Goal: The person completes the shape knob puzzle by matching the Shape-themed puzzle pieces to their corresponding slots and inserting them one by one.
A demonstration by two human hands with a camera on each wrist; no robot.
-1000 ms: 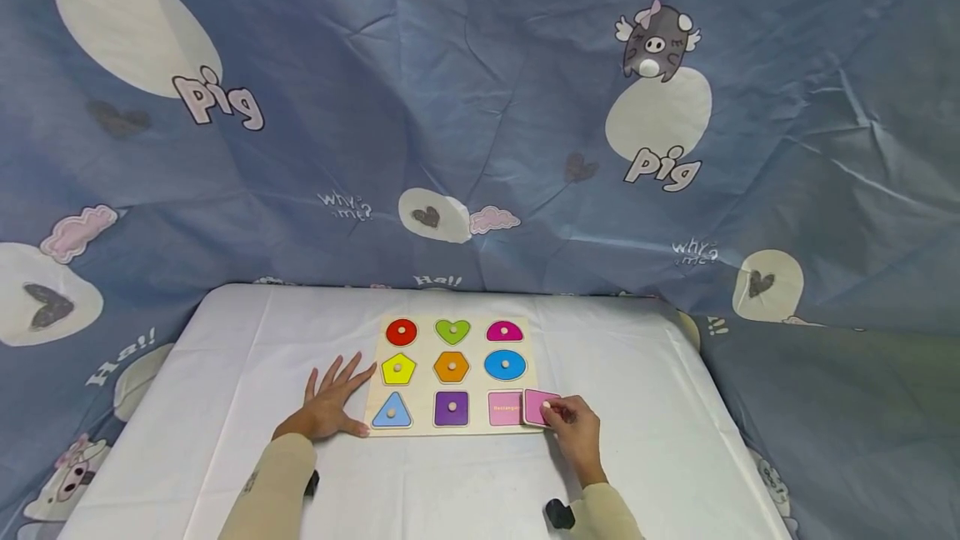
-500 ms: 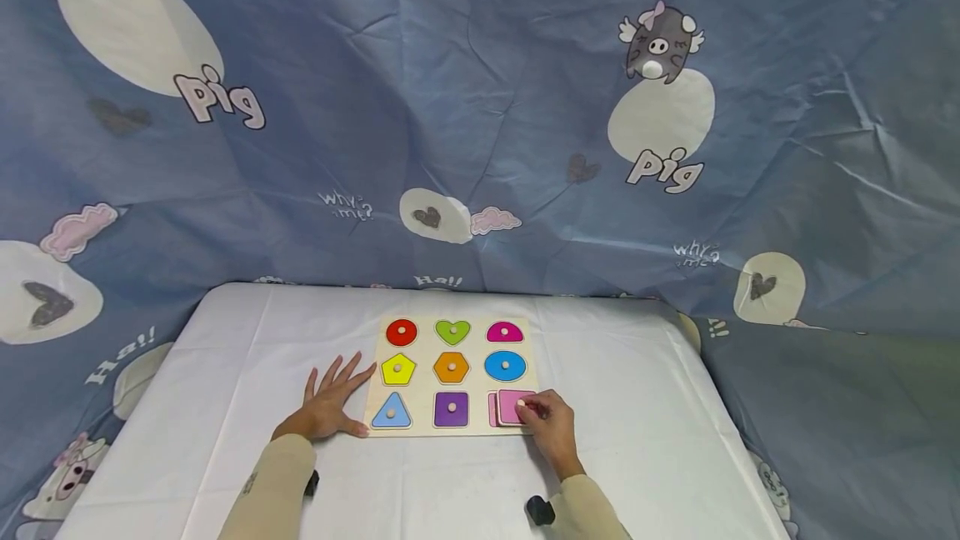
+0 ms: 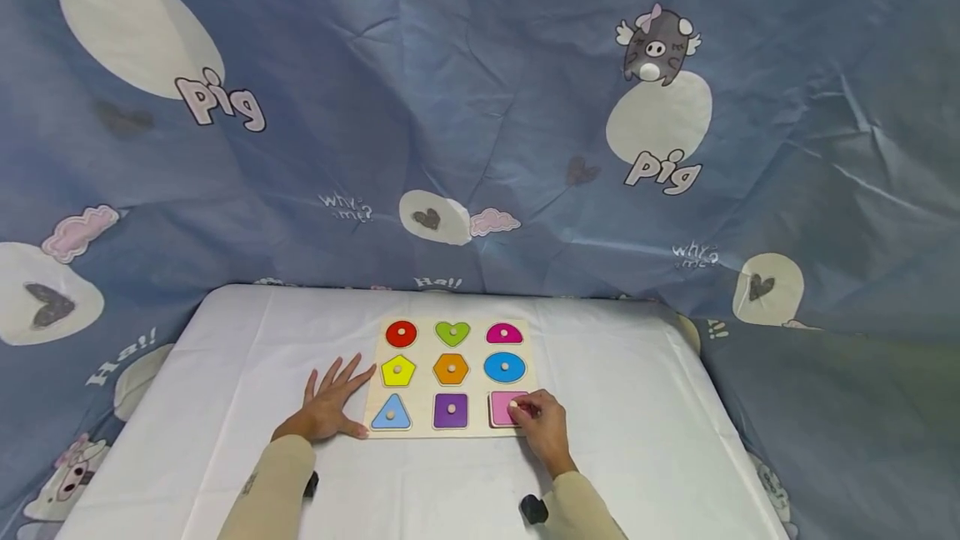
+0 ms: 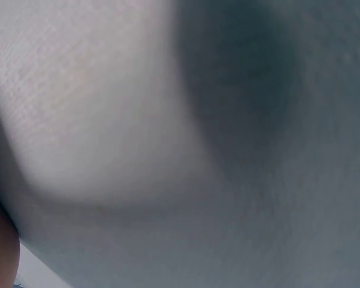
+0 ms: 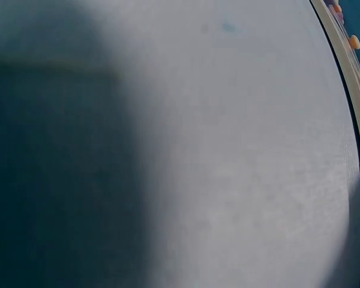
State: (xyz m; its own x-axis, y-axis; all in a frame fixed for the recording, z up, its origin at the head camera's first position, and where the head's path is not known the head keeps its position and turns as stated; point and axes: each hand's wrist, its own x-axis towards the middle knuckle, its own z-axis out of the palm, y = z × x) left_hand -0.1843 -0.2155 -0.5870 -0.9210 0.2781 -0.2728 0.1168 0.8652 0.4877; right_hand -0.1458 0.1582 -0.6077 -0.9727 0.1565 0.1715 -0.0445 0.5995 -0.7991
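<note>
A wooden shape puzzle board (image 3: 480,427) lies on the white-covered table in the head view. At its lower right, my right hand (image 3: 549,432) pinches the small knob of a pink rectangle piece (image 3: 501,413), which lies over the pink rectangle slot; whether it is fully seated I cannot tell. My left hand (image 3: 327,408) lies with spread fingers at the board's left edge, near the light blue triangle piece (image 3: 392,415) and the yellow pentagon piece (image 3: 397,372). In the right wrist view only the board's edge (image 5: 342,57) shows, at the far right.
Other knobbed pieces sit in the board: a purple square (image 3: 451,421), an orange hexagon (image 3: 442,373), a blue oval (image 3: 495,371), a red circle (image 3: 396,341), a green heart (image 3: 446,327) and a magenta half circle (image 3: 495,337). Behind the table (image 3: 637,407) hangs a blue patterned cloth (image 3: 525,115).
My right hand has moved the pink rectangle piece leftward, from the slot's right side to over it, covering the printed label. The left hand has stayed in place.
</note>
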